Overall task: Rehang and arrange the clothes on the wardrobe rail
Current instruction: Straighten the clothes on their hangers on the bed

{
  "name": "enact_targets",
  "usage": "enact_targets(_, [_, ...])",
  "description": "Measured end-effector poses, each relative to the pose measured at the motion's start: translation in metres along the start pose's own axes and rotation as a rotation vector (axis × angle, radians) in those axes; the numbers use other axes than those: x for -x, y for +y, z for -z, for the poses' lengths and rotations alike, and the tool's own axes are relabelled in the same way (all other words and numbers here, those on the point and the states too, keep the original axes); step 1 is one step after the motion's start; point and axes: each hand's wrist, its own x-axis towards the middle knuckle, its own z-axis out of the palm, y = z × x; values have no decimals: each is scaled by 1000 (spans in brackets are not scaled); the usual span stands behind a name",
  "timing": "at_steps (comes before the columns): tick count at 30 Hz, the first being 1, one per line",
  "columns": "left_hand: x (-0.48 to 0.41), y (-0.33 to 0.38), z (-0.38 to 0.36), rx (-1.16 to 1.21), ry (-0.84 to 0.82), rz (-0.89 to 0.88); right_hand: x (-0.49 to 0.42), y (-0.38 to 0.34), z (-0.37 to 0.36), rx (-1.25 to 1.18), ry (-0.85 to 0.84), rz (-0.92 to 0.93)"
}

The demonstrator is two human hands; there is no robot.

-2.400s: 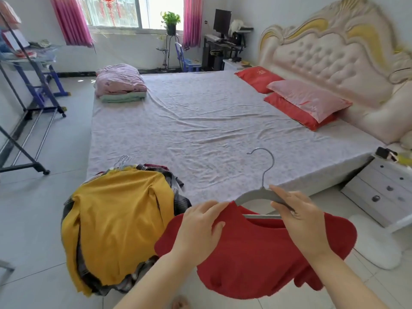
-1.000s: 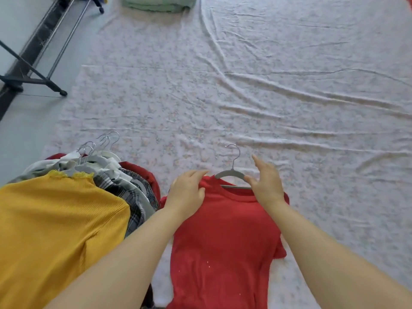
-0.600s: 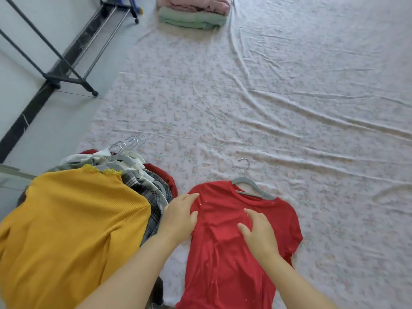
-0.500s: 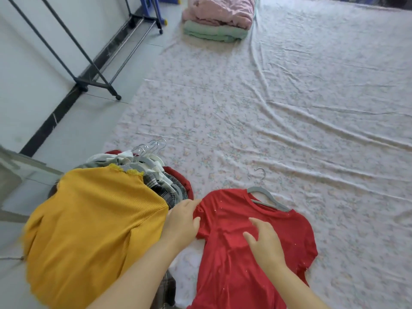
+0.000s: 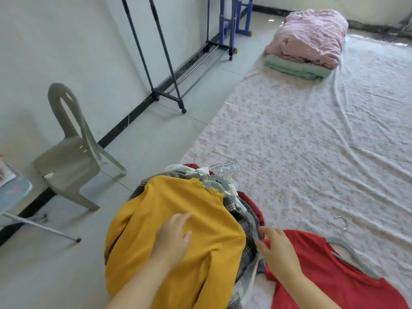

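Note:
A pile of clothes on grey hangers lies at the bed's near corner, with a mustard-yellow top [image 5: 178, 230] uppermost and several metal hooks [image 5: 225, 169] sticking out at its far end. My left hand [image 5: 174, 235] rests flat on the yellow top, fingers relaxed. To the right, a red t-shirt [image 5: 334, 282] lies spread on the sheet on its grey hanger [image 5: 347, 248]. My right hand [image 5: 276, 248] hovers over the plaid layers at the pile's right edge with fingers loosely spread, holding nothing. A dark clothes rail stand [image 5: 165, 63] rises by the left wall.
The bed sheet [image 5: 312, 141] is floral and wrinkled. Folded pink and green bedding [image 5: 310, 43] sits at the far end. A grey plastic chair [image 5: 71, 150] stands by the wall. A blue frame [image 5: 231, 21] stands farther back, and a light blue table edge [image 5: 13, 192] is at far left.
The view swung left toward the wall and rail stand. Both hands left the red t-shirt, which stays on the bed; my left hand moved onto the yellow top, my right toward the pile's edge.

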Motion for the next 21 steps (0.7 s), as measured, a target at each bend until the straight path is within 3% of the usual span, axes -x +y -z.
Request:
enact_targets(7, [-73, -59, 25, 25, -54, -67, -87, -83, -75, 45, -42, -59])
enact_targets(13, [-115, -94, 20, 29, -108, -136, -140, -89, -117, 189, -92, -197])
enact_targets(17, [-129, -108, 16, 30, -128, -169, -141, -92, -131, 313, -59, -196])
enact_targets(21, [-140, -108, 16, 41, -129, -200, -134, -87, -135, 215, -10, -171])
